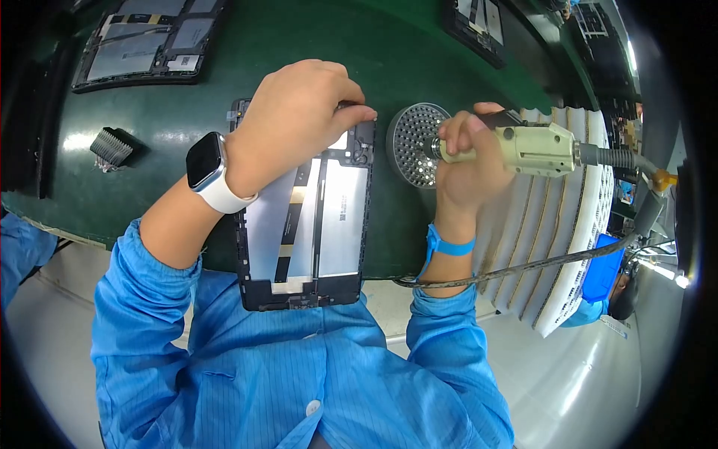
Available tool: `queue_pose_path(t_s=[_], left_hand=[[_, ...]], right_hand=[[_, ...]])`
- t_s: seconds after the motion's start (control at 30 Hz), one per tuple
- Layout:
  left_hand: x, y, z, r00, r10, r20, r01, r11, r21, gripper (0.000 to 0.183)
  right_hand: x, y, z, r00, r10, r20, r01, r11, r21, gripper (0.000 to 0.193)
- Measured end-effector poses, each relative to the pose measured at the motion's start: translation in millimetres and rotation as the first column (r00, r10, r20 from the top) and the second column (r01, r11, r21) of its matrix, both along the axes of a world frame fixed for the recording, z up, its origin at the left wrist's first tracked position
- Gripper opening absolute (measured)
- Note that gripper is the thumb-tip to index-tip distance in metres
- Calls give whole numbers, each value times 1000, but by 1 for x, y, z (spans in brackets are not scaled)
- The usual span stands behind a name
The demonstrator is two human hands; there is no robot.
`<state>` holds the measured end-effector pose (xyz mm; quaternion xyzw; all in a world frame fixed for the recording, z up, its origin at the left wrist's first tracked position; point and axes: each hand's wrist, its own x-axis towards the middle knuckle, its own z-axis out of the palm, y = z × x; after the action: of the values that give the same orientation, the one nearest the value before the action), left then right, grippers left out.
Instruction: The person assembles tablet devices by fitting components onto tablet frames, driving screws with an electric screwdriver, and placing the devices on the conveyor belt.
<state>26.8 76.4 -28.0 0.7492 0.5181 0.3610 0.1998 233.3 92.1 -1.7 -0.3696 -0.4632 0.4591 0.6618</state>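
An opened tablet (344,217) lies at the table's near edge, its silver battery panels, dark strips and black frame showing. My left hand (299,112) reaches across its upper part. The fingers are curled, with thumb and forefinger closed at the far right corner; the other fingertips are hidden. A pale yellow-green electric screwdriver (538,148) lies sideways in my right hand (475,161), fingers wrapped round its front end. Its nose points left, over a round metal dish (407,153) with rows of small holes. The driver's tip is hard to make out against the dish.
More opened tablets lie at the far left (134,56) and far right (479,30). A small ridged metal block (112,148) sits on the green table (299,30) at left. White stacked trays (553,224) stand at right; a dark cable (523,263) crosses near my right wrist.
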Motion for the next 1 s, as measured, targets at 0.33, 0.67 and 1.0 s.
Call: queue_pose_path(t_s=[0.33,0.67,1.0], left_hand=[[0,0,-1,999,26,42,-22,995,-99,21],[1,0,-5,999,45,23,-42,992,-121,22],[-3,1,-7,998,45,40,-43,998,-37,21]], right_hand=[[-3,-4,13,1000,7,-22,-6,999,40,25],[-56,-19,20,978,209,-8,-209,978,-22,24],[-61,-14,14,966,256,17,-257,966,19,21]])
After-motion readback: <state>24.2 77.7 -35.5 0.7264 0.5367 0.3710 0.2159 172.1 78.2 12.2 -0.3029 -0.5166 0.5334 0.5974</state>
